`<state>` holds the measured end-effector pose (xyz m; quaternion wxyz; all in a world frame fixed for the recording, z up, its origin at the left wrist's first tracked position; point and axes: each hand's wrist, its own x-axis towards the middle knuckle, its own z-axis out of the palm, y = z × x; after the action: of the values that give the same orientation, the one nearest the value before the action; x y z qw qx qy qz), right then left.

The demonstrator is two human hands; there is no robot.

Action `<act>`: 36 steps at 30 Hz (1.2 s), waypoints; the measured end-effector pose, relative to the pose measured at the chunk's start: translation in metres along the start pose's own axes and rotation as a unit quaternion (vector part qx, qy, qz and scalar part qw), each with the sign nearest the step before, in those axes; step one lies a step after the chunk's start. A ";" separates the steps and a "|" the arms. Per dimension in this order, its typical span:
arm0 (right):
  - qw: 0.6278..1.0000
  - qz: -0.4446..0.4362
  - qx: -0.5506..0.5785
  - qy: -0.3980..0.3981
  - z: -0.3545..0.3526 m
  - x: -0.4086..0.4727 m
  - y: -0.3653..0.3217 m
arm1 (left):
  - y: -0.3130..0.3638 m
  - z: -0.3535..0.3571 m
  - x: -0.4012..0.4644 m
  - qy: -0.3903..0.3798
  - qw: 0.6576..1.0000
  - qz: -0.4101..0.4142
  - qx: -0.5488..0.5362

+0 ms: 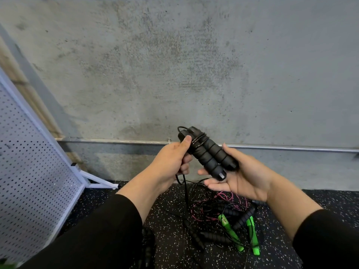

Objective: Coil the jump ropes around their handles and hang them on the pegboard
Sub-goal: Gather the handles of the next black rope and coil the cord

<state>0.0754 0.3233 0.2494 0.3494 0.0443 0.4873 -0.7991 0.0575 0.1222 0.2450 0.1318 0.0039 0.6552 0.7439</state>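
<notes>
Below your hands, the pile [223, 220] on the floor: thin cords, black and green handles, tangled; expect snags when you lift one.

Your right hand [240, 175] lies spread under the butt ends of the two black handles [210, 156], cradling, not clamping. Your left hand [171, 162] pinches their top ends, thumb on the wraps, fingers curled round the cord [185, 191] hanging below it. Foam looks soft and grippy; cord light, springy, probably slick. Keep tension at the thumb.

Far left of your grip, the pegboard [29, 162].
</notes>
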 end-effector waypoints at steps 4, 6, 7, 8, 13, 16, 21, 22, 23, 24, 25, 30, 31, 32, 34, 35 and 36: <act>0.998 -0.055 -0.017 0.006 0.003 0.007 -0.002 | 0.001 0.004 0.000 0.008 1.000 0.008 0.006; 0.993 -0.106 -0.052 0.026 0.004 0.009 -0.004 | 0.003 0.006 0.000 0.007 1.000 0.021 0.013; 0.989 -0.128 -0.066 0.037 0.003 0.010 -0.005 | 0.004 0.007 0.001 0.005 1.000 0.022 0.011; 0.985 -0.146 -0.078 0.050 0.004 0.011 -0.005 | 0.004 0.007 0.002 0.004 1.000 0.020 0.013; 0.969 -0.204 -0.098 0.101 0.006 0.011 -0.004 | 0.004 0.002 0.004 -0.017 0.999 -0.009 0.051; 0.961 -0.227 -0.112 0.115 0.006 0.012 -0.005 | 0.005 0.005 0.001 -0.015 0.994 -0.011 0.105; 0.940 -0.261 -0.165 0.143 0.012 0.018 -0.002 | 0.007 0.004 0.000 0.014 0.995 -0.019 0.097; 0.933 -0.268 -0.178 0.159 0.014 0.019 -0.002 | 0.008 0.003 0.001 0.012 0.995 -0.022 0.098; 0.924 -0.275 -0.193 0.180 0.015 0.020 -0.002 | 0.008 0.003 0.001 0.005 0.994 -0.023 0.104; 0.912 -0.284 -0.211 0.206 0.015 0.020 -0.002 | 0.008 0.003 0.000 -0.005 0.994 -0.020 0.110; 0.898 -0.293 -0.234 0.229 0.015 0.020 -0.003 | 0.007 0.004 0.001 -0.014 0.993 -0.015 0.115; 0.805 -0.344 -0.407 0.262 0.014 0.018 -0.007 | 0.003 0.004 0.002 -0.009 0.998 -0.014 0.065; 0.782 -0.347 -0.445 0.267 0.013 0.019 -0.005 | 0.004 0.004 0.003 -0.008 0.998 -0.020 0.054; 0.757 -0.345 -0.481 0.276 0.009 0.021 -0.002 | 0.005 0.006 0.002 -0.012 0.999 -0.028 0.042; 0.700 -0.325 -0.562 0.298 0.001 0.026 0.003 | 0.006 0.010 0.001 -0.026 0.998 -0.047 0.021; 0.673 -0.315 -0.597 0.304 -0.002 0.028 0.006 | 0.006 0.011 0.001 -0.033 0.998 -0.058 0.011; 0.651 -0.314 -0.620 0.305 -0.002 0.028 0.008 | 0.007 0.012 0.000 -0.037 0.997 -0.070 -0.001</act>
<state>0.0584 0.3088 0.2308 -0.1443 -0.0974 0.9332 -0.3145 0.0583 0.1335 0.2531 0.2077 -0.0146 0.6475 0.7331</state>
